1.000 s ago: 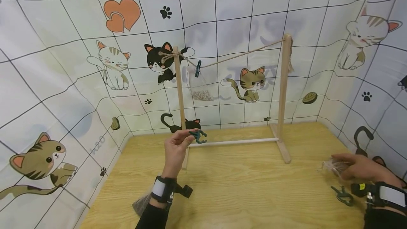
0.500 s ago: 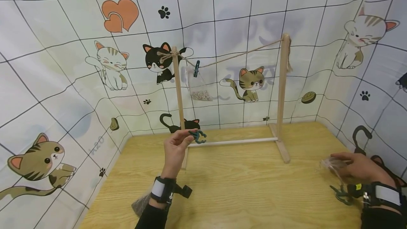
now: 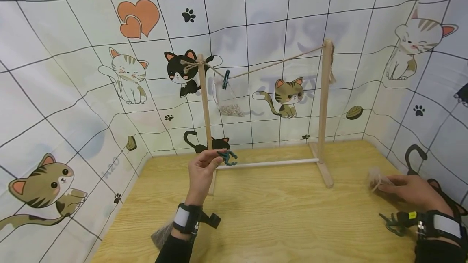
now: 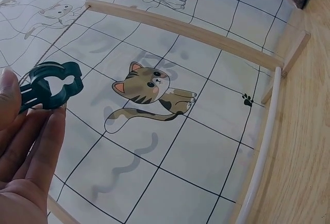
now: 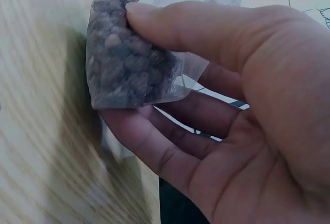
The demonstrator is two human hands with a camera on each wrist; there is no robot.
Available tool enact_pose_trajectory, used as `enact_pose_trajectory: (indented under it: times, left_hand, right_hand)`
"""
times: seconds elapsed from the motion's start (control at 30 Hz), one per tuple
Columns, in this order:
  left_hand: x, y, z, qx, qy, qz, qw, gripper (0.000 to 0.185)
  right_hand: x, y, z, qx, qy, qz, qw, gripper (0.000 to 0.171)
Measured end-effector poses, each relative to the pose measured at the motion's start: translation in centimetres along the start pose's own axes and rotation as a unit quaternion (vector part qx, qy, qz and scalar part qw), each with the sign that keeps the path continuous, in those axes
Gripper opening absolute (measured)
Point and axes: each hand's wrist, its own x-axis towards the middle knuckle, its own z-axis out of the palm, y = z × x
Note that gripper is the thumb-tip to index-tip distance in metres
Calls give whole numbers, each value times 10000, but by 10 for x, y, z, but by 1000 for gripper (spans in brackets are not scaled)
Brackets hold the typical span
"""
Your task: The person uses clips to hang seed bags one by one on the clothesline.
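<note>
My left hand pinches a dark green clothespin by its handles, and its jaws point away from the fingers. At the right, low over the table, my right hand holds a small sheer mesh bag of dark brown lumps between thumb and fingers. Just below that wrist lies a second green clothespin, partly covered by the wrist camera. A third clothespin grips the twine and a see-through bag of pale bits hanging under it.
The twine sags between two wooden posts, joined low down by a white rod. Beside my left forearm another mesh bag lies on the wooden table. Cat-printed cloth surrounds the back and sides.
The mesh bag has turned and now sits further out at my right fingertips. That hand has shifted a little to the left. My left hand keeps its place with the clothespin.
</note>
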Motion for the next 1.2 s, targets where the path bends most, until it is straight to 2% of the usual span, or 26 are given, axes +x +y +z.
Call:
enact_pose_trajectory:
  times: [0.2,0.4,0.63,0.93,1.2]
  left_hand:
    - [-1,1,0,-102,32,47,9999,27]
    - [0,2,1,-214,24,115,9997,27]
    - [0,2,1,-277,85,128,9995,27]
    - [1,1,-1,-143,251,50,9996,25]
    - [2,0,-1,-135,261,34,9996,25]
  right_hand:
    - [5,0,0,417,-125,174,9989,113]
    - [3,-12,-7,464,-319,79,9984,111]
    - [-3,-32,-13,613,-480,-238,9967,98]
    - [-3,-51,-5,1000,-621,-791,9899,78]
    - [2,-69,10,1393,-476,-1074,9833,59]
